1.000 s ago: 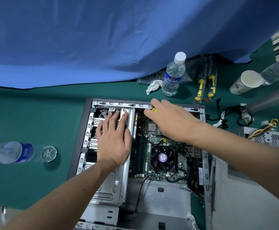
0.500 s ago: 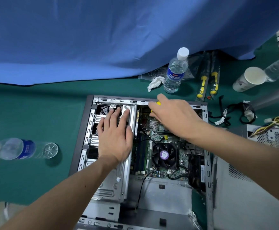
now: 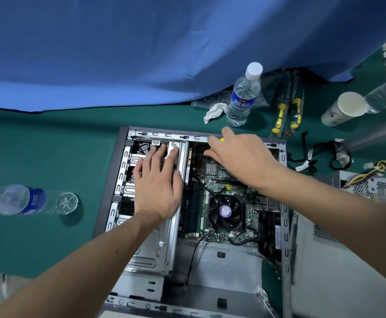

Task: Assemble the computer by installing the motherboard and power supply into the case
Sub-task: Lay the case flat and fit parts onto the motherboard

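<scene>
The right hand (image 3: 240,154) covers most of what it holds: only a yellow tip (image 3: 221,139) shows past the knuckles, at the far rim of the case (image 3: 109,193), and what the tool is cannot be told. The fingers curl round it, so that grip is clamped on the yellow-handled thing. The left hand (image 3: 158,187) lies flat, fingers straight and apart, pressing on the silver drive cage (image 3: 150,253) just left of the right hand. The motherboard (image 3: 212,177) sits inside the case, under and nearer than the right hand, with its black fan (image 3: 225,211) toward the wrist; its far corner is hidden by the fingers. A perforated grey box (image 3: 380,193) with coloured wires, right of the right forearm, is cut off by the frame edge (possibly the power supply, but not sure).

The counter (image 3: 49,157) is green; a blue cloth (image 3: 141,53) hangs behind. Beyond the right hand stand a water bottle (image 3: 242,97), a crumpled tissue (image 3: 214,111), two yellow-and-black screwdrivers (image 3: 288,113) and a paper cup (image 3: 343,109). A second bottle (image 3: 26,200) lies well left of the left hand.

Against the earlier frames, the right hand has drawn slightly nearer and rightward along the rim; the left hand has stayed put.
</scene>
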`<control>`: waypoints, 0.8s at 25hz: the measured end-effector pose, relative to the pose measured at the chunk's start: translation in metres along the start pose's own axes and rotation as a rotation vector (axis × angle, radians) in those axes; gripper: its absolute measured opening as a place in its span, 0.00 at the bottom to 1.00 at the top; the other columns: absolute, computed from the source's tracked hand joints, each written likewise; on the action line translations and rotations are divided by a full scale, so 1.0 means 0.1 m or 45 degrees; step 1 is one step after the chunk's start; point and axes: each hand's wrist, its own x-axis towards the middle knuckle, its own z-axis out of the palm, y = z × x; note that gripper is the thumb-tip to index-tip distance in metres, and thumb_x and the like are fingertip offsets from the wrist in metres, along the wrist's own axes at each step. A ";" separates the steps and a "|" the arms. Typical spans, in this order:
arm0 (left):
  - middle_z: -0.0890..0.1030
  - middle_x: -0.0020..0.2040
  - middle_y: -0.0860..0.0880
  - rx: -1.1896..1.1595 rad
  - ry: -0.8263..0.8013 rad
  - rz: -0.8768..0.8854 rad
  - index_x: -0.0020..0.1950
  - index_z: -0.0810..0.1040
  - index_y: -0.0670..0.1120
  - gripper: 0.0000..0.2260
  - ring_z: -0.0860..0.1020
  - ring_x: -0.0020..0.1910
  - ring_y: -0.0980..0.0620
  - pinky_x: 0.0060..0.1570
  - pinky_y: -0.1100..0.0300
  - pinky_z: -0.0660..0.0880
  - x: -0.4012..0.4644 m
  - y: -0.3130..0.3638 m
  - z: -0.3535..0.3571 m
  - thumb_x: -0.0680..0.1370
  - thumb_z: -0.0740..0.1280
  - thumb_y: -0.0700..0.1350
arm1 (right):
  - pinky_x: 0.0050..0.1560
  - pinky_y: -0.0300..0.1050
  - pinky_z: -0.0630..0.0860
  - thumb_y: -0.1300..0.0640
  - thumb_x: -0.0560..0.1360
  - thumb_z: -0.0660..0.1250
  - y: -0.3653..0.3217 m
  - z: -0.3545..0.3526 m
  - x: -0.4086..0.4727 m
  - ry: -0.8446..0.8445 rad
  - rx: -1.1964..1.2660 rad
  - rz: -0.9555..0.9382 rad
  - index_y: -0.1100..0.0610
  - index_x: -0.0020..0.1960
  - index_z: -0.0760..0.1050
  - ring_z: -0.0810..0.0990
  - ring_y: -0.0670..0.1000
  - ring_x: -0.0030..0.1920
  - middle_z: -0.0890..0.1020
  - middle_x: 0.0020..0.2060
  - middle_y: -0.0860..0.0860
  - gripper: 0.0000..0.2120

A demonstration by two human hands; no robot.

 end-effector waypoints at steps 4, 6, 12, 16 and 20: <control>0.66 0.75 0.47 0.002 -0.004 -0.003 0.77 0.64 0.52 0.24 0.59 0.76 0.48 0.73 0.45 0.56 0.00 0.01 -0.01 0.81 0.51 0.53 | 0.34 0.52 0.70 0.59 0.80 0.61 0.06 0.02 -0.01 -0.053 0.333 -0.025 0.57 0.60 0.64 0.69 0.56 0.38 0.65 0.57 0.58 0.10; 0.67 0.75 0.47 -0.001 0.001 0.002 0.76 0.64 0.52 0.24 0.59 0.76 0.48 0.73 0.45 0.56 0.01 0.01 0.00 0.81 0.51 0.53 | 0.36 0.53 0.73 0.65 0.77 0.62 0.11 0.01 -0.03 -0.093 0.378 -0.094 0.56 0.60 0.66 0.72 0.57 0.38 0.67 0.56 0.56 0.13; 0.67 0.75 0.47 -0.004 0.014 0.001 0.76 0.64 0.52 0.23 0.59 0.76 0.48 0.73 0.45 0.56 -0.02 -0.01 0.01 0.81 0.52 0.53 | 0.32 0.49 0.67 0.46 0.84 0.54 0.02 0.03 -0.02 -0.004 0.186 0.088 0.57 0.56 0.66 0.74 0.56 0.35 0.69 0.47 0.55 0.14; 0.67 0.74 0.47 -0.013 0.026 0.008 0.76 0.65 0.52 0.23 0.60 0.76 0.48 0.72 0.44 0.57 0.00 0.00 0.01 0.80 0.52 0.53 | 0.34 0.53 0.73 0.65 0.77 0.62 0.09 0.01 -0.07 -0.102 0.405 -0.070 0.56 0.58 0.66 0.70 0.53 0.34 0.66 0.53 0.55 0.12; 0.67 0.74 0.47 -0.011 0.025 0.003 0.76 0.65 0.52 0.23 0.60 0.76 0.48 0.72 0.45 0.57 0.00 0.01 0.02 0.80 0.52 0.53 | 0.29 0.48 0.66 0.44 0.84 0.54 0.01 0.01 -0.02 0.008 0.035 0.091 0.58 0.52 0.67 0.72 0.56 0.31 0.71 0.44 0.54 0.16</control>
